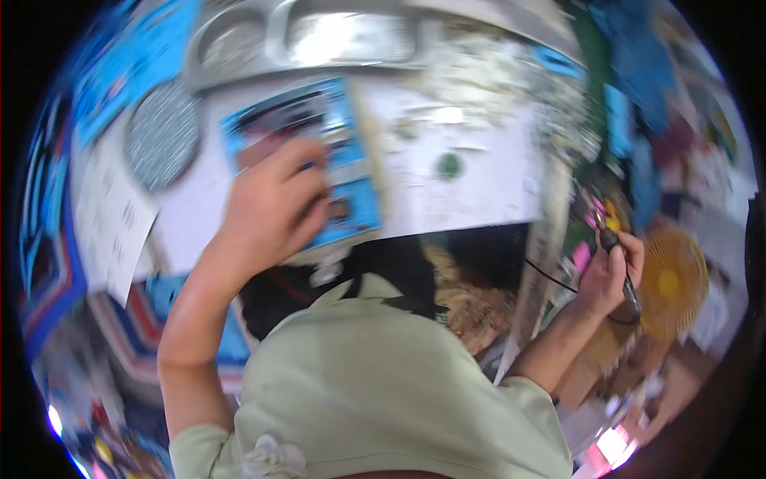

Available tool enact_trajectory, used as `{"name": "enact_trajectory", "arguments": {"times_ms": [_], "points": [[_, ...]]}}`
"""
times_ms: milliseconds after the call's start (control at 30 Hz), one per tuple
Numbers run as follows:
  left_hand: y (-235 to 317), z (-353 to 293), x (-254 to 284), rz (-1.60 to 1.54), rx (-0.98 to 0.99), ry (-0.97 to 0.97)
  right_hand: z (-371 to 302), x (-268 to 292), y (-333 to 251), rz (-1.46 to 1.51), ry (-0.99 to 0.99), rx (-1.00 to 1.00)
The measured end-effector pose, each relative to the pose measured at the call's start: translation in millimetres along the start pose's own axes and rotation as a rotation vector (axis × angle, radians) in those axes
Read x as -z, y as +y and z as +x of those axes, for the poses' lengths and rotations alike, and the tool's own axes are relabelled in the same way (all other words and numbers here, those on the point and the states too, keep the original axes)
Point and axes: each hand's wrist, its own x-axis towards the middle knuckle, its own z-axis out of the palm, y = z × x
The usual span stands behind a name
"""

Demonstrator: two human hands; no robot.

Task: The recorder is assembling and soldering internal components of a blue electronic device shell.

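Blurred by motion, my left hand is over a blue rectangular unit on the white work surface. Its fingers are curled together near the unit's dark and reddish inner parts; whatever they pinch is hidden. Out to the right, past the table's edge, my right hand is closed round the dark handle of a soldering iron. The iron's thin metal tip points away from me, and a black cord shows by the hand.
A metal tray with compartments spans the back. Left of the unit are a round grey disc and a printed sheet. Small pale parts lie scattered at back right, near a green round piece. A yellow fan stands far right.
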Motion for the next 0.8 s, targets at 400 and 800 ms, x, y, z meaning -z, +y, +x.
{"name": "enact_trajectory", "arguments": {"times_ms": [400,800], "points": [[9,0,0,0.038,-0.030,0.046,14,119,-7,-0.345,0.578,0.169],[2,-18,10,-0.106,0.025,0.090,-8,38,46,0.568,0.047,-0.497]]}}
